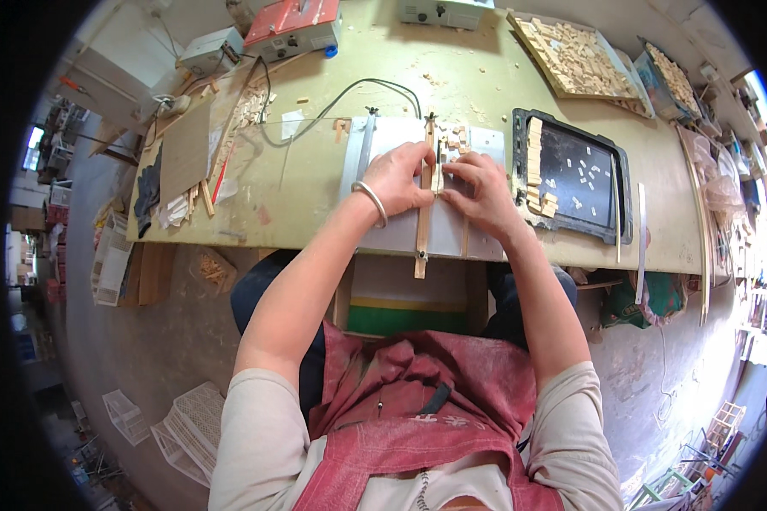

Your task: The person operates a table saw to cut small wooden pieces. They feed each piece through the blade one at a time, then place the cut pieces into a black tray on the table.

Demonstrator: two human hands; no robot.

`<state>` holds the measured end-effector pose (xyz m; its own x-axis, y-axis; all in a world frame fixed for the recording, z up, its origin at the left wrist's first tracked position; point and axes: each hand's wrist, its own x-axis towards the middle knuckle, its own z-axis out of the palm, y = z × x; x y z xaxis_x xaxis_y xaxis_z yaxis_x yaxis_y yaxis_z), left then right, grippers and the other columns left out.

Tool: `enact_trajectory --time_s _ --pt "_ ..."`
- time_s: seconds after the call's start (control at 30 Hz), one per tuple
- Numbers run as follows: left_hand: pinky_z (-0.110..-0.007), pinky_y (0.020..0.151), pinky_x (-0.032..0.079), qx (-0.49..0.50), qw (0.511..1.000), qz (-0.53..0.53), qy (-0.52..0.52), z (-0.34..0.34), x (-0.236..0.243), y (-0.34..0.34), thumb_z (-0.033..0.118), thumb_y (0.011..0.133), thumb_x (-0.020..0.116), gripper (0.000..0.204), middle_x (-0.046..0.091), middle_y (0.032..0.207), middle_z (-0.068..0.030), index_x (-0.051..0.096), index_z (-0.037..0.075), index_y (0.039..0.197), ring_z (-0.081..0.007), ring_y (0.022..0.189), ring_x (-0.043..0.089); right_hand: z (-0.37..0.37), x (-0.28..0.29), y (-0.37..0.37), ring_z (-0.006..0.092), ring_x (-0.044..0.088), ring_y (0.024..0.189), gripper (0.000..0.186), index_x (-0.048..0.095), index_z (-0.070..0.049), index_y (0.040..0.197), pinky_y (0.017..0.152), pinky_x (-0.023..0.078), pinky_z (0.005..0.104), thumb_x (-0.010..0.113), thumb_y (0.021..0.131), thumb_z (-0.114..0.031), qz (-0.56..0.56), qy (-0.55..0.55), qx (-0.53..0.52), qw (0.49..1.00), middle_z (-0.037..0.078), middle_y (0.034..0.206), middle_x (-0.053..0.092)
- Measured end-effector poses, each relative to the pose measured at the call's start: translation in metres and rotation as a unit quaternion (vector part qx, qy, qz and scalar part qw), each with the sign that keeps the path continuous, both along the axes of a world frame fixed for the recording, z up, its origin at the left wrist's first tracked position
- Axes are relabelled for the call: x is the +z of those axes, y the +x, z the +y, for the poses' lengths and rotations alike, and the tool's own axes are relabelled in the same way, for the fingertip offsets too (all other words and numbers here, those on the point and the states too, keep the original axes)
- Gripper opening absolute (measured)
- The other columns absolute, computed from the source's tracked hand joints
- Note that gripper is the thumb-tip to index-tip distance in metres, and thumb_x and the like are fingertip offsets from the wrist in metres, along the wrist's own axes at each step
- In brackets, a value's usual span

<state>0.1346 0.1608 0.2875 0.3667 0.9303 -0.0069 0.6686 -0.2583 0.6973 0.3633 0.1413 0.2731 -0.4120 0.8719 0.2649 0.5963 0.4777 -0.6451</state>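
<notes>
My left hand (pixel 399 179), with a pale bangle on the wrist, is closed over the wooden guide strip (pixel 423 234) on a grey metal plate (pixel 390 228). From the other side my right hand (pixel 484 194) meets it, thumb and fingers pinched together. Between the fingertips of both hands is a small light wooden piece (pixel 437 180), partly hidden by the fingers. It lies alongside the strip, near a dark slot. Several small wooden blocks (pixel 457 139) are on the plate just beyond my right fingers.
Right of the plate, a black tray (pixel 575 136) holds a row of wooden blocks and small white pieces. A board heaped with blocks (pixel 575 55) is at the far right. A black cable (pixel 341 106) crosses the table behind; a red-topped machine (pixel 294 30) stands far left.
</notes>
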Motion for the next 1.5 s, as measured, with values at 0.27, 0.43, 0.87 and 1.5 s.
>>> enact_trajectory --time_s 0.27,0.43,0.87,1.5 --pt "-0.048 0.088 0.055 -0.021 0.999 0.027 0.024 -0.047 0.011 -0.001 0.023 0.07 0.084 0.044 0.067 0.099 -0.0121 0.065 0.011 0.107 -0.0359 0.099 0.067 -0.049 0.006 0.001 0.0299 0.062 0.118 0.036 0.077 -0.006 0.118 0.104 0.043 0.0421 0.084 0.085 -0.018 -0.017 0.024 -0.019 0.999 0.01 0.116 0.069" --pt "-0.048 0.09 0.054 -0.017 0.999 0.031 0.024 -0.06 0.011 0.0 0.023 0.07 0.083 0.044 0.066 0.102 -0.0116 0.065 0.012 0.108 -0.0355 0.101 0.066 -0.058 0.006 0.005 0.03 0.062 0.118 0.034 0.077 -0.006 0.117 0.103 0.043 0.042 0.083 0.085 -0.017 -0.009 0.015 -0.027 0.999 0.01 0.115 0.068" --pt "-0.047 0.09 0.052 -0.012 1.0 0.004 0.001 -0.064 0.01 0.0 0.024 0.072 0.082 0.042 0.066 0.102 -0.0103 0.066 0.013 0.109 -0.0344 0.1 0.064 -0.061 0.002 -0.005 0.03 0.063 0.112 0.027 0.075 -0.011 0.11 0.097 0.045 0.0445 0.08 0.084 -0.017 0.018 0.05 -0.022 0.998 0.008 0.109 0.066" --pt "-0.035 0.089 0.053 -0.137 0.988 -0.03 -0.058 -0.058 0.021 -0.022 0.02 0.082 0.09 0.031 0.06 0.103 -0.0066 0.078 0.01 0.109 -0.0225 0.099 0.062 -0.066 0.011 0.003 0.0306 0.063 0.106 0.022 0.073 -0.01 0.102 0.096 0.046 0.0446 0.081 0.083 -0.015 -0.029 0.088 -0.037 0.995 0.008 0.105 0.065"
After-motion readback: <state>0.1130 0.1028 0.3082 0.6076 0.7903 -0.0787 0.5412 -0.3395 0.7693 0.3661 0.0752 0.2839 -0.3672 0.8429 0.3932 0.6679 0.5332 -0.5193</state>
